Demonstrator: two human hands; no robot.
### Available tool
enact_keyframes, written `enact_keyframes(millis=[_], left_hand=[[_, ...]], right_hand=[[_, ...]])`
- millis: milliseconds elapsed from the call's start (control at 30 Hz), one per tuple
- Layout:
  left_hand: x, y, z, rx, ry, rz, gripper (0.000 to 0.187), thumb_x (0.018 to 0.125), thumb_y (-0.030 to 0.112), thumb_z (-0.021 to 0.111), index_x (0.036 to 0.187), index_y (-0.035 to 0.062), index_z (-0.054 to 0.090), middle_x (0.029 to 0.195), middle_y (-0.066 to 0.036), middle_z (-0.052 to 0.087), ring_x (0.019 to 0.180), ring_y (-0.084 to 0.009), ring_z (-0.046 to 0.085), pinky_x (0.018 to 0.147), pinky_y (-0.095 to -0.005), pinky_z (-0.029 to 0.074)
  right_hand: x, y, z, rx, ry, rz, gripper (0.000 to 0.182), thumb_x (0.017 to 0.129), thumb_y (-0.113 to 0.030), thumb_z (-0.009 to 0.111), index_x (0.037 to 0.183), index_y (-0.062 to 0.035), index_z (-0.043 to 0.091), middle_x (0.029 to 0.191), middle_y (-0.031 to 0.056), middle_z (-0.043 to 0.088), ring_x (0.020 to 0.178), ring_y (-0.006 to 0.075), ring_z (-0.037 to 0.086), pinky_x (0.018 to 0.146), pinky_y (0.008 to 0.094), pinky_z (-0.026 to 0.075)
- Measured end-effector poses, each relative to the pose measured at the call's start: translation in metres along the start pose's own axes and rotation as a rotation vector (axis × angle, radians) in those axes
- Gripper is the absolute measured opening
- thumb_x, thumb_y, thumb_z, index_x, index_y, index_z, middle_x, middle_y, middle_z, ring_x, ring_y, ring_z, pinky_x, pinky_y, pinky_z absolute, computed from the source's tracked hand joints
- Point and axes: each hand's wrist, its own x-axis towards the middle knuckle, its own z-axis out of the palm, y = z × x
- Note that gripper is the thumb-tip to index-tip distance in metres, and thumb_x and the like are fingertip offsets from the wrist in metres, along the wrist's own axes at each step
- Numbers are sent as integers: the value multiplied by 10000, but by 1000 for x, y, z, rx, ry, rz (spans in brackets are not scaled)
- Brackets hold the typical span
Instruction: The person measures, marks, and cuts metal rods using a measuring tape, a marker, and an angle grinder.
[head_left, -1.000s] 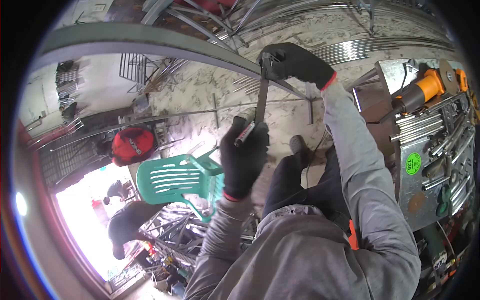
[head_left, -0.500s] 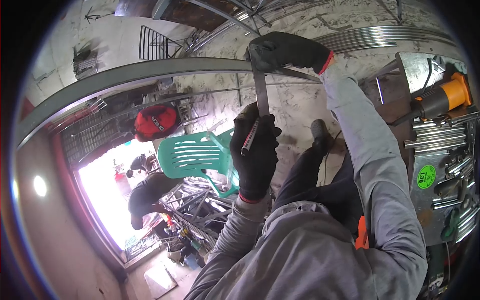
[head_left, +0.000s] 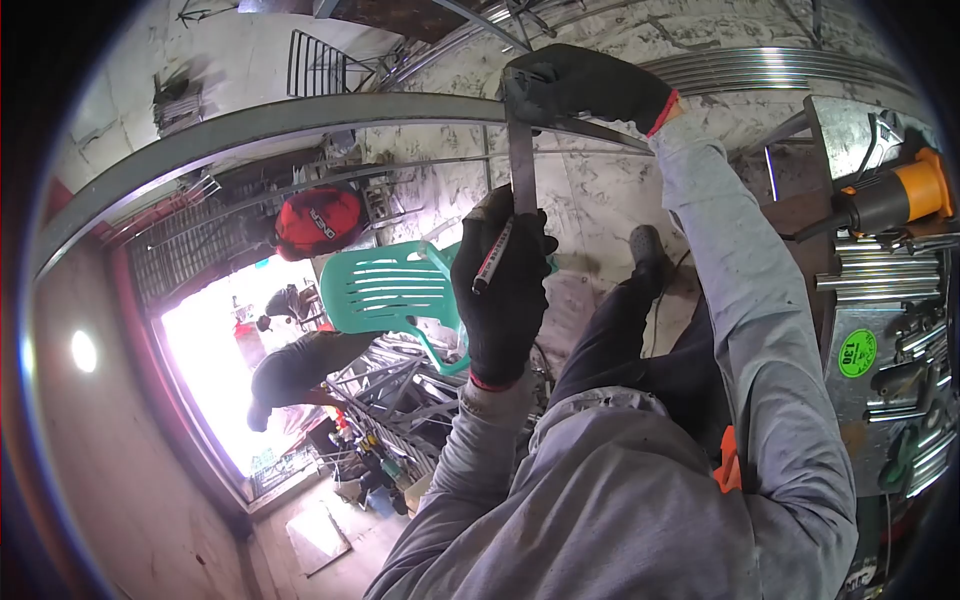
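The right hand [head_left: 585, 90] reaches farther out than the left hand [head_left: 500, 290], both gloved and curled closed.

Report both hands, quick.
Left hand: closed around a marker, at the flat metal blade's lower end.
Right hand: closed at the blade's upper end, by the metal bar.

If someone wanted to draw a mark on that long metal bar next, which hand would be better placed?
Probably the left hand: it holds the marker, at the lower end of the flat metal blade. The right hand seems occupied, gripping the blade's upper end at the bar.
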Motion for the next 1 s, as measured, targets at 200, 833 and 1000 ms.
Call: enact_keyframes(millis=[200, 833, 1000], left_hand=[[13, -2, -16, 637, 144, 764, 176, 1020, -23, 608, 1158, -78, 702, 1149, -203, 739, 1025, -306, 743, 828, -372, 607], [27, 27, 23, 739, 122, 630, 327, 868, 73, 740, 1193, 91, 712, 1151, -164, 670, 1029, -405, 622, 917, -509, 482], [35, 33, 29, 814, 132, 647, 223, 873, 134, 746, 1084, 71, 714, 1090, -172, 661, 1038, -405, 619, 916, -528, 471]], right_hand=[[-1, 7, -2, -23, 3, 11, 235, 1073, -286, 638, 969, -74, 640, 867, -29, 611, 806, 73, 534, 743, 273, 488], [-4, -9, 1, -95, -1, 155, 340, 989, -267, 727, 1219, -16, 724, 1036, 81, 759, 921, 134, 660, 863, 344, 565], [-9, -22, 8, 41, 81, 98, 250, 973, -267, 663, 1033, -28, 701, 798, -12, 616, 701, 86, 510, 652, 304, 465]])
